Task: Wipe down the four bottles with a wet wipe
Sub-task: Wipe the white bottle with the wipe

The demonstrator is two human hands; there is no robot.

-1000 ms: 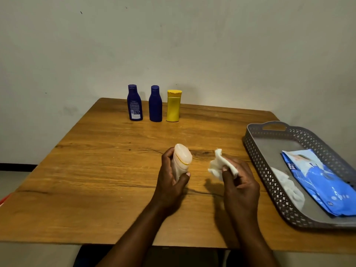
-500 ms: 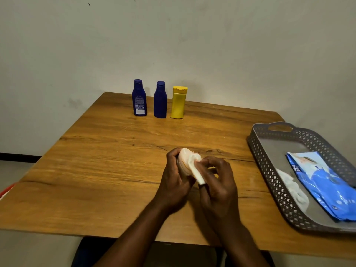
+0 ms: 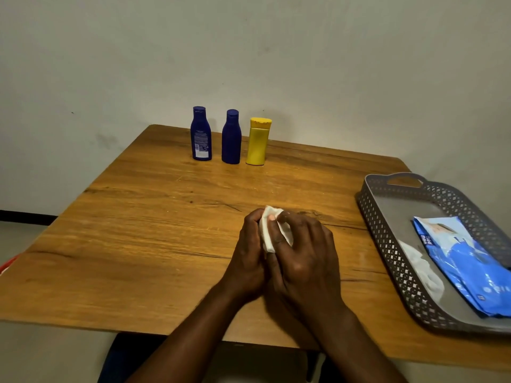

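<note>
Change: since one second ago the right hand point(image 3: 301, 252) has come across with the wet wipe point(image 3: 266, 236) and now covers the pale bottle point(image 3: 272, 217); before, the two hands were apart and the bottle was plain to see.
Left hand point(image 3: 249, 244): its fingers are curled round the pale bottle, which it holds a little above the worktop point(image 3: 154, 230), probably so that every side can be reached.
Right hand: its fingers press the wipe around the bottle, gripping both together.
Pale bottle: almost hidden between the hands (only a small peach patch shows through the wipe).
Wipe: white, soft and creased; it folds closely to the rounded body under it.
Waiting bottles: blue bottle with label point(image 3: 201, 134), plain blue bottle point(image 3: 231, 137) and yellow bottle point(image 3: 258, 141) stand upright in a row at the far edge, near each other; I judge they are kept there out of the way of the hands.
Their shapes: smooth plastic, the blue ones with narrow caps, the yellow one with a wide flat cap.
Tray point(image 3: 387, 217): grey plastic with perforated walls, at the right; it holds the glossy blue wipes pack point(image 3: 470, 264) and a crumpled white wipe point(image 3: 423, 269).
Worktop: wood grain, matt.
</note>
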